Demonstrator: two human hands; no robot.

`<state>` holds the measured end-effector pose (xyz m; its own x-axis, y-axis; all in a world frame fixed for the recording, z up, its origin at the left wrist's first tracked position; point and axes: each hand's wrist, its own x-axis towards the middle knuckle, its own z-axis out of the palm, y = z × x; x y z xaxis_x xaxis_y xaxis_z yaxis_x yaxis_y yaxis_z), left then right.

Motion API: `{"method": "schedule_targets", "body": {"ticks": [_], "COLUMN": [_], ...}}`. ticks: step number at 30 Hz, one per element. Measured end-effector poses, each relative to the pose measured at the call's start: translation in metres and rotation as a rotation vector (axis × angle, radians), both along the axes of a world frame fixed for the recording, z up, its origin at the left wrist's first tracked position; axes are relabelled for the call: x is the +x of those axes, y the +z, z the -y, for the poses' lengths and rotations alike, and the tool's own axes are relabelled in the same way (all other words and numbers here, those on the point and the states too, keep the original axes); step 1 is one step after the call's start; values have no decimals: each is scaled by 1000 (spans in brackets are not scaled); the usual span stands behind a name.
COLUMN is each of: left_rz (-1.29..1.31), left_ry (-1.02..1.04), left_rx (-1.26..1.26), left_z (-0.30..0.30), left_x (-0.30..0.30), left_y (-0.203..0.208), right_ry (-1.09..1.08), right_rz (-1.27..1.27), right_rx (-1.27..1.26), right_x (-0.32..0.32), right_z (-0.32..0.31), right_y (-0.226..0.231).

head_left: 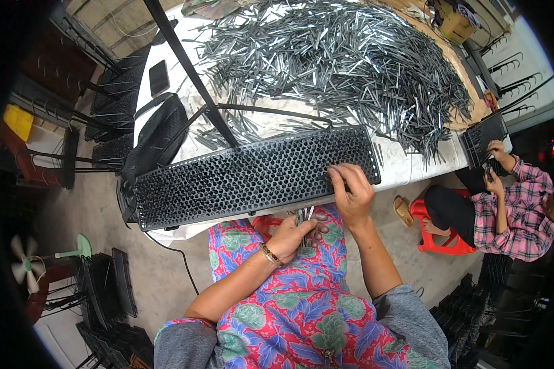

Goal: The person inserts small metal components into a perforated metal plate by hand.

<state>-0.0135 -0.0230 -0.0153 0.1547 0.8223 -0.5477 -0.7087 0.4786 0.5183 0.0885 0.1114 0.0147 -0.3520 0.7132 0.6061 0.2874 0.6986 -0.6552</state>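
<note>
A long black panel [252, 172] full of round holes lies across the table's near edge in front of me. Below its front edge, my left hand [292, 237] is closed around a small bunch of thin dark strips [303, 216], their ends sticking up past the fingers. Over the panel's right part is my right hand [354, 192], thumb and fingertips pinched together against the holes. Whatever lies between those fingertips is too small or hidden to make out. A black metal bar frame [212, 114] rises from the panel's far side.
A large heap of loose dark strips [345, 67] covers the white-covered table [406, 176]. At the left stand a phone [159, 77] and a black mesh bag [166, 132]. A co-worker [511, 209] sits at the right on a red stool [426, 230]. A fan [28, 264] stands lower left.
</note>
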Motion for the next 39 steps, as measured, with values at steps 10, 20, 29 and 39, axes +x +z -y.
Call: {"method": "schedule_targets", "body": {"ticks": [10, 20, 29, 39], "left_rz": [0, -21, -10, -19], "left_ry": [3, 0, 5, -19], "left_rx": [-5, -27, -25, 14], "left_z": [0, 0, 1, 1], "left_x": [0, 1, 2, 2], "left_y": [2, 3, -1, 0], "right_ry": [-45, -118, 62, 50], "right_rz": [12, 5, 117, 76], "right_rx": [3, -16, 48, -76], "right_x": [-1, -3, 1, 4], "right_z": [4, 9, 6, 10], "right_y": [1, -4, -14, -9]}}
